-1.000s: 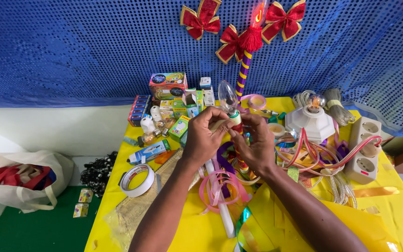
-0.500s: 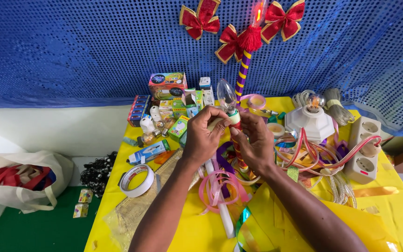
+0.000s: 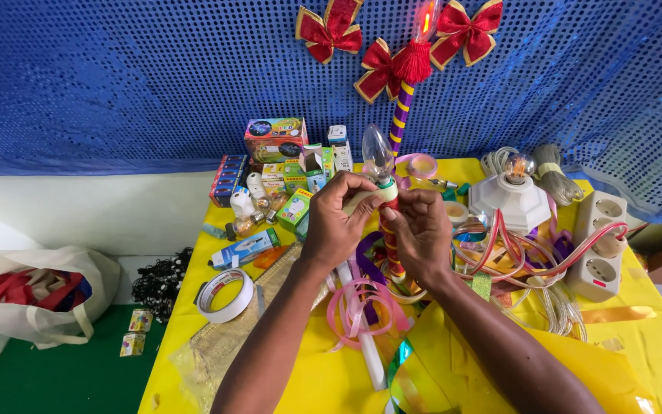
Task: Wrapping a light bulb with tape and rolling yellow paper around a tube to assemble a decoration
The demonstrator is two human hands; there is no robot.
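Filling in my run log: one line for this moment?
left hand: grips candle bulb socket | right hand: pinches striped stick | yellow table

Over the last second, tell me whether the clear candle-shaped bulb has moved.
Yes: the clear bulb has risen slightly and shifted right, nearer the striped pole behind it.

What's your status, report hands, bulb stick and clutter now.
Left hand and right hand both grip the striped stick below its clear candle bulb. Pink ribbon and cables crowd the yellow table.
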